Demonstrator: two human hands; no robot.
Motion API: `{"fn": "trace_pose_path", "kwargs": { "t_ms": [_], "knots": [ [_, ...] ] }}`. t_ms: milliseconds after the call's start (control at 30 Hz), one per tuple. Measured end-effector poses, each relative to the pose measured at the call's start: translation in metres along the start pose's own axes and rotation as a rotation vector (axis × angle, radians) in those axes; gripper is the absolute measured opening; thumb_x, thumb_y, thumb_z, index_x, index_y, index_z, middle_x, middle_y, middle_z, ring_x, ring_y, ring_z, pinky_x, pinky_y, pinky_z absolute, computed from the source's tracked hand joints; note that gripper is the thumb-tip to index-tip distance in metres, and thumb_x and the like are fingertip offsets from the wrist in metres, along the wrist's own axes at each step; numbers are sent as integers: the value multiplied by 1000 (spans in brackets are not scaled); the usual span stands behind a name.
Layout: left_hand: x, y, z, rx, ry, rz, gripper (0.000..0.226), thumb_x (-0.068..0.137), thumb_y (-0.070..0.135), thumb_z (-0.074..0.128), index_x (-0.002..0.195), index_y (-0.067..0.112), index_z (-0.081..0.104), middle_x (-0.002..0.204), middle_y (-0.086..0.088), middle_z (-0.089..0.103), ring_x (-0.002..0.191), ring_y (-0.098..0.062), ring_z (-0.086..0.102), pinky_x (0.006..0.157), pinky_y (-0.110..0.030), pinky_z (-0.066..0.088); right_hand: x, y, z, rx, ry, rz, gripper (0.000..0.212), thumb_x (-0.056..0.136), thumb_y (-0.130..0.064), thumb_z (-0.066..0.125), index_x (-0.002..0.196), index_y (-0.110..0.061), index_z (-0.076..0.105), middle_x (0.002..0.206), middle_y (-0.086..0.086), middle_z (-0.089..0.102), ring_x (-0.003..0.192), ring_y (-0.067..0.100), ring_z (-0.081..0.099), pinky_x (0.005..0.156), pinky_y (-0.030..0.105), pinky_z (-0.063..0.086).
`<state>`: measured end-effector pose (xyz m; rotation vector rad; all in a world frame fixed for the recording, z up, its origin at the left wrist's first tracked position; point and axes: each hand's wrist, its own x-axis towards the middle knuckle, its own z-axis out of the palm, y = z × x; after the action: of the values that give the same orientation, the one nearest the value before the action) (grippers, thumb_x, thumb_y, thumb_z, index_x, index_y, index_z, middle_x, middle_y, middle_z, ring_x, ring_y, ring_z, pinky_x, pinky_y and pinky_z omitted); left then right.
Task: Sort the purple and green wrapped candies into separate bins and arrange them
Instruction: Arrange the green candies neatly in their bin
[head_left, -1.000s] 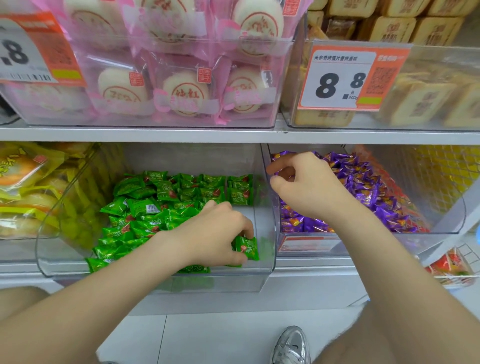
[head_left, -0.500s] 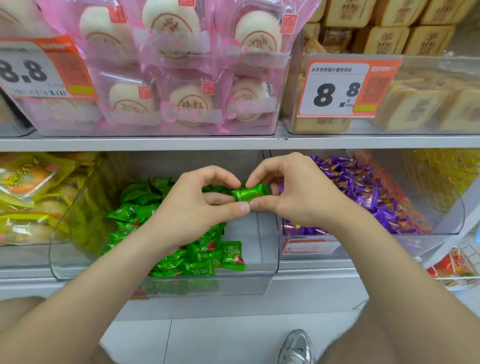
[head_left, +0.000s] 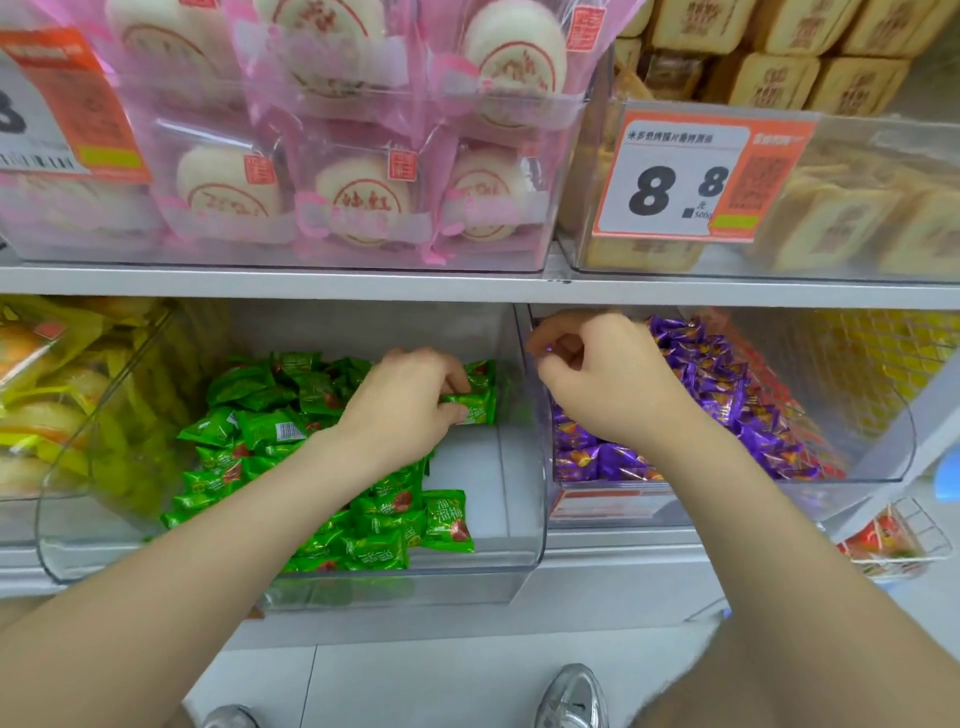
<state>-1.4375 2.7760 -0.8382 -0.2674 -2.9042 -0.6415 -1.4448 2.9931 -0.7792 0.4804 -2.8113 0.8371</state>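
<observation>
- My left hand (head_left: 405, 410) pinches a green candy (head_left: 475, 410) over its bin (head_left: 524, 519).
- My right hand (head_left: 608, 389) curls above the purple candies (head_left: 727, 395); can't tell if it's holding anything.
- The price tag (head_left: 675, 176) reads "8.8".

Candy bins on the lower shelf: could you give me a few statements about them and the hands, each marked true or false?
1. The left hand grips a green candy. True.
2. The green candies lie in the bin to the right of the purple candies. False: their bin is on the left.
3. The right hand is held over the purple bin. True.
4. The price tag on the upper right bin reads 5.5. False: it reads 8.8.
5. The green bin is filled to its rim. False: part of its floor is bare.
</observation>
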Motion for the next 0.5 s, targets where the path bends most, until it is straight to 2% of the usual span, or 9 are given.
{"fn": "trace_pose_path", "kwargs": {
  "t_ms": [67, 200, 400, 500],
  "knots": [
    [7, -1, 11, 50, -38, -14, 23, 89, 36, 80, 110, 30, 75, 110, 4, 71, 106, -24, 63, 95, -40, 51, -1, 3, -2, 22, 12, 34, 24, 92, -16, 61, 104, -25, 79, 67, -7, 64, 57, 0, 57, 55, 1, 35],
    [15, -5, 25, 99, -40, -44, 24, 87, 44, 81, 109, 36, 74, 110, 6, 68, 114, -24, 53, 96, -37, 44, -4, 8, -4, 33, -9, 63, 23, 92, -15, 61, 104, -24, 78, 60, -5, 62, 52, -2, 55, 51, 5, 37],
    [22, -14, 37, 183, -37, -76, 29, 86, 49, 80, 111, 38, 70, 113, 2, 67, 115, -28, 56, 95, -35, 37, -3, 5, -3, 31, -34, 69, 20, 93, -22, 63, 105, -26, 78, 76, -11, 69, 60, -3, 59, 54, -1, 36],
    [22, -11, 36, 278, -7, -38, 29, 90, 45, 77, 116, 35, 71, 116, 1, 69, 116, -28, 56, 98, -36, 38, -3, 2, -1, 30, -35, 61, 19, 93, -23, 64, 105, -26, 78, 78, -10, 71, 68, 0, 63, 63, 3, 39]
  ]
}}
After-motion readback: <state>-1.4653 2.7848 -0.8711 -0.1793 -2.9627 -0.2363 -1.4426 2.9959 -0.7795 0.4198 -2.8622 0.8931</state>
